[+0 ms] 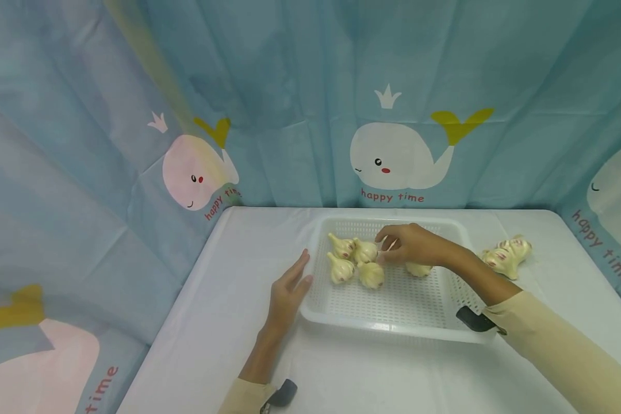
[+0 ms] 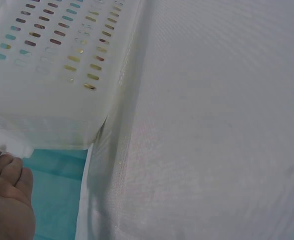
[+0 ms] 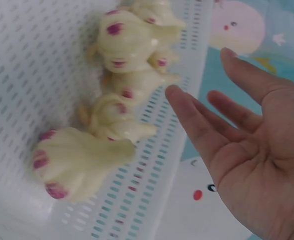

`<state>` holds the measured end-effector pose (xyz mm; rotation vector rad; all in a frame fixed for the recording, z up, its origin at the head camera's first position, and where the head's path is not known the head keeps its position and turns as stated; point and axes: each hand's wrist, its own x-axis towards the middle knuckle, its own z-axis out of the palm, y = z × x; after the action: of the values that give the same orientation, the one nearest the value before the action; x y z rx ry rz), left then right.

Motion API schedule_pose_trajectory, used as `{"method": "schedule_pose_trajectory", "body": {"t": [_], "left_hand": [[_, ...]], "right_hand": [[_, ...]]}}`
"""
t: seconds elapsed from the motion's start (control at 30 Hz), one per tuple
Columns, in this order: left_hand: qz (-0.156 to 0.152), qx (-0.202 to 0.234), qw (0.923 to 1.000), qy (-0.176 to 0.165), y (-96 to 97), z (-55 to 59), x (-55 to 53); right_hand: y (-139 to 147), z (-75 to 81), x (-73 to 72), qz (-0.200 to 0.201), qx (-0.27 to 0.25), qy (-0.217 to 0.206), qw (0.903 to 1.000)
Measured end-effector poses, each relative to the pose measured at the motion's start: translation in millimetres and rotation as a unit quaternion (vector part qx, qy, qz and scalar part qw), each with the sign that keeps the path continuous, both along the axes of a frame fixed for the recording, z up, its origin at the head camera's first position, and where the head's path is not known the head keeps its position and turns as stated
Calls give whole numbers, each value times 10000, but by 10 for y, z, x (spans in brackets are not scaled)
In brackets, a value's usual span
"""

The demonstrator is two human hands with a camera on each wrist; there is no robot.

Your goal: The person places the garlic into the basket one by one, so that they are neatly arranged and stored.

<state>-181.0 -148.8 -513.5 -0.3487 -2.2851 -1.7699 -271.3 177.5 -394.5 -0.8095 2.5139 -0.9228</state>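
A white perforated plastic basket [image 1: 393, 322] stands on the table with several garlic bulbs [image 1: 371, 276] grouped in its left half. One more garlic bulb [image 1: 419, 269] lies partly hidden below my right hand [image 1: 411, 244]. That hand is over the basket, with thumb and fingers apart beside the grouped bulbs. In the right wrist view nothing sits between its fingers [image 3: 196, 120], and the pale bulbs [image 3: 77, 162] show purple patches. My left hand [image 1: 284, 296] is at the basket's left side, fingers extended along the wall. The left wrist view shows it by the basket's rim.
Several more garlic bulbs [image 1: 507, 257] lie together on the white-covered table [image 1: 227, 287], right of the basket. A blue curtain [image 1: 290, 103] printed with whales hangs behind the table and along its sides.
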Motion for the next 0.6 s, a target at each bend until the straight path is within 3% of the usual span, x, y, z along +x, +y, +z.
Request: {"method": "schedule_pose_trajectory", "body": {"t": [0.6], "left_hand": [[19, -13, 10000, 43, -2, -13, -1]], "right_hand": [[562, 306, 264, -866, -492, 652, 9929]]}}
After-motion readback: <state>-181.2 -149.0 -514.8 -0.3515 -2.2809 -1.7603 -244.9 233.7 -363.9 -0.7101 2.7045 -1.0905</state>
